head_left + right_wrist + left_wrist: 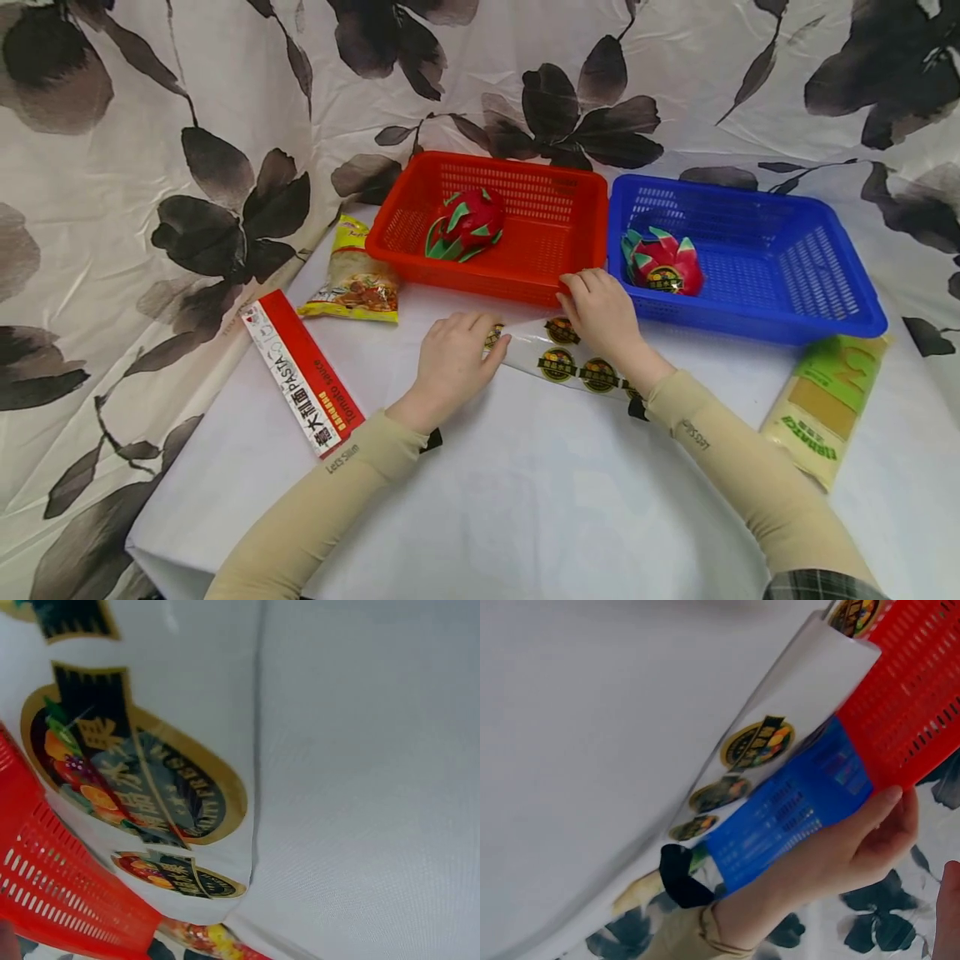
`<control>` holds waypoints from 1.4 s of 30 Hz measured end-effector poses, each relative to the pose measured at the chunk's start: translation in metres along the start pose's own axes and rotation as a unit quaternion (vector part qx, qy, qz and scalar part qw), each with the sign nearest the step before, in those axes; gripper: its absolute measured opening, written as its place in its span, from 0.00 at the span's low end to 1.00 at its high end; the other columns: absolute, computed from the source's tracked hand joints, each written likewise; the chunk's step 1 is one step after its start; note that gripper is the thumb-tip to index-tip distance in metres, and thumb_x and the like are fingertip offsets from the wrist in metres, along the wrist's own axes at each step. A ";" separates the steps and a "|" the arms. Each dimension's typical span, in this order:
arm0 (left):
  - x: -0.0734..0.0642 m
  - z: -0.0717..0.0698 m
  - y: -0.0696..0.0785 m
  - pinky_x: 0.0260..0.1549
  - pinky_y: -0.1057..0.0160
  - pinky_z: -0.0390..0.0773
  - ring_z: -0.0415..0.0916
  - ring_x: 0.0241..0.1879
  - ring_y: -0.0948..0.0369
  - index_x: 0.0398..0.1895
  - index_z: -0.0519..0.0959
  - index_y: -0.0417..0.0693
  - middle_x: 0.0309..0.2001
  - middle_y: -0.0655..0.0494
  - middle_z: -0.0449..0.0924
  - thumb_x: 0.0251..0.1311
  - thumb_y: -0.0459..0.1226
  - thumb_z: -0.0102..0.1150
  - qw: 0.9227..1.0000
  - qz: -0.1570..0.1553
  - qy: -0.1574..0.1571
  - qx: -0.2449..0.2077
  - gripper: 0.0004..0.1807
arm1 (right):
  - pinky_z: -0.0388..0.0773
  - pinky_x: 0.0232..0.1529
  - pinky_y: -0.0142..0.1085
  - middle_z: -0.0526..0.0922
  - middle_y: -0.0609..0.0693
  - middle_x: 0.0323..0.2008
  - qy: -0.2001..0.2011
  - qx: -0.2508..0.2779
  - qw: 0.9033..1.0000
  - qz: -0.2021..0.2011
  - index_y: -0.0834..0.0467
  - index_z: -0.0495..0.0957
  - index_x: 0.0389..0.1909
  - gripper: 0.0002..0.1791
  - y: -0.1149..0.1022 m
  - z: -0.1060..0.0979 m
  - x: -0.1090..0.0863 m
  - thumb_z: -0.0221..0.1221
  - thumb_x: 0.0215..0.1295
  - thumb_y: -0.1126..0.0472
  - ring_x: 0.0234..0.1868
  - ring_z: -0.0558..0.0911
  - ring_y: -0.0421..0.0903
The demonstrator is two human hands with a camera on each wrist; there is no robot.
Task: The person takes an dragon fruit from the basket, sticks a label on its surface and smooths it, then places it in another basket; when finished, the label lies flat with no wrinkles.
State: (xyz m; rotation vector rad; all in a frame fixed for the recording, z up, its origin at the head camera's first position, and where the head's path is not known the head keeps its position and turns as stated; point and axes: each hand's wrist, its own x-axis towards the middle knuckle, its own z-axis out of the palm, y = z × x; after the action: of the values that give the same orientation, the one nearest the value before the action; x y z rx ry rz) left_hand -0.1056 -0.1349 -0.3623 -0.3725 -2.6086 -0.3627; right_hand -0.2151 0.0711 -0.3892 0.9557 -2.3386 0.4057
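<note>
Hands: 2. My left hand (453, 358) lies over the strip's left end, fingers loosely extended, thumb apart from them. My right hand (602, 312) has its fingertips drawn close together at the red basket's near right corner; I cannot tell whether they pinch anything.
Label strip (557, 364): 1, clear film, in mid-surface, between my hands and in front of the baskets; at least 4 round printed labels (600, 375) show.
Baskets: 2, side by side toward the far edge of the surface (540, 483); red basket (487, 283) left, blue basket (757, 321) right.
Dragon fruits: 2, one in red (476, 218), one in blue (663, 262), the latter bearing 1 label.
Packages: 3. Pasta box (303, 375) along the left edge; yellow bag (352, 279) by the far left corner; green packet (828, 404) on the right, at the blue basket's near right corner.
</note>
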 end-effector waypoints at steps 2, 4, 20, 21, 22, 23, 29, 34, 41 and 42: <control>0.004 0.001 -0.002 0.35 0.57 0.76 0.79 0.38 0.56 0.39 0.80 0.48 0.37 0.55 0.82 0.58 0.43 0.56 1.000 -0.004 0.006 -0.005 0.11 | 0.75 0.45 0.44 0.80 0.58 0.35 0.004 0.002 1.000 0.007 0.64 0.76 0.43 0.11 0.002 0.002 -0.002 0.58 0.62 0.62 0.40 0.77 0.55; 0.009 0.001 -0.005 0.34 0.56 0.77 0.79 0.38 0.55 0.39 0.80 0.47 0.38 0.55 0.82 0.58 0.43 0.57 1.000 -0.013 0.009 -0.010 0.11 | 0.75 0.45 0.44 0.80 0.58 0.35 0.008 0.005 1.000 0.011 0.64 0.76 0.43 0.11 0.003 0.003 -0.003 0.57 0.62 0.62 0.40 0.77 0.54; 0.061 0.005 -0.015 0.45 0.53 0.74 0.73 0.48 0.52 0.48 0.77 0.47 0.49 0.51 0.77 0.62 0.47 0.50 0.997 -0.063 -0.036 -0.006 0.18 | 0.76 0.43 0.41 0.79 0.56 0.34 0.009 0.003 0.999 0.042 0.62 0.77 0.43 0.10 0.004 0.005 -0.004 0.57 0.62 0.62 0.39 0.77 0.52; 0.064 0.006 -0.015 0.46 0.52 0.74 0.73 0.49 0.52 0.49 0.76 0.47 0.50 0.51 0.77 0.62 0.47 0.50 0.997 -0.066 -0.041 -0.003 0.18 | 0.76 0.43 0.41 0.79 0.56 0.34 0.008 0.003 0.999 0.042 0.62 0.77 0.43 0.10 0.004 0.005 -0.004 0.57 0.62 0.62 0.38 0.77 0.52; 0.067 0.006 -0.015 0.46 0.52 0.74 0.72 0.49 0.52 0.49 0.76 0.46 0.50 0.51 0.76 0.62 0.48 0.49 0.996 -0.069 -0.048 -0.001 0.19 | 0.77 0.43 0.41 0.79 0.56 0.34 0.008 0.002 0.999 0.042 0.62 0.77 0.43 0.10 0.004 0.006 -0.004 0.57 0.62 0.62 0.38 0.77 0.52; 0.070 0.007 -0.015 0.46 0.52 0.74 0.72 0.49 0.51 0.50 0.76 0.46 0.51 0.51 0.76 0.62 0.48 0.49 0.996 -0.072 -0.055 0.002 0.19 | 0.77 0.42 0.41 0.79 0.56 0.34 0.008 0.003 0.999 0.042 0.62 0.77 0.42 0.10 0.004 0.006 -0.004 0.58 0.62 0.62 0.38 0.77 0.52; 0.088 0.012 -0.016 0.45 0.52 0.75 0.73 0.48 0.50 0.51 0.75 0.44 0.52 0.48 0.75 0.63 0.48 0.49 0.993 -0.082 -0.079 0.026 0.21 | 0.77 0.39 0.40 0.79 0.55 0.33 -0.007 0.004 0.999 0.044 0.61 0.76 0.42 0.10 0.004 0.003 -0.002 0.57 0.63 0.61 0.37 0.77 0.51; 0.103 0.016 -0.020 0.44 0.52 0.76 0.73 0.47 0.50 0.53 0.74 0.43 0.51 0.47 0.76 0.62 0.48 0.50 0.992 -0.088 -0.082 0.043 0.23 | 0.77 0.40 0.40 0.79 0.55 0.33 -0.012 0.000 0.999 0.047 0.61 0.76 0.43 0.10 0.001 0.004 -0.001 0.57 0.63 0.60 0.37 0.77 0.51; 0.123 0.022 -0.026 0.45 0.50 0.75 0.71 0.48 0.47 0.50 0.73 0.42 0.49 0.45 0.74 0.62 0.48 0.50 0.989 -0.107 -0.090 0.050 0.21 | 0.77 0.41 0.39 0.79 0.55 0.34 -0.006 -0.011 0.999 0.044 0.62 0.75 0.43 0.11 0.001 0.006 -0.003 0.56 0.64 0.60 0.37 0.77 0.51; 0.125 0.023 -0.027 0.46 0.50 0.75 0.70 0.49 0.47 0.50 0.73 0.41 0.50 0.44 0.73 0.62 0.48 0.50 0.988 -0.111 -0.094 0.052 0.22 | 0.77 0.41 0.39 0.79 0.55 0.34 -0.005 -0.011 0.999 0.043 0.62 0.75 0.43 0.11 0.000 0.007 -0.003 0.56 0.64 0.60 0.37 0.77 0.51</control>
State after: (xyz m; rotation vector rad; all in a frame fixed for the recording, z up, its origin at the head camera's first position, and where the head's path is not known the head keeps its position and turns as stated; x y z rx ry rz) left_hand -0.2304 -0.1278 -0.3257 -0.0828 -2.8486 -0.2746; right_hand -0.2161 0.0700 -0.3964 0.8498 -2.3952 0.4087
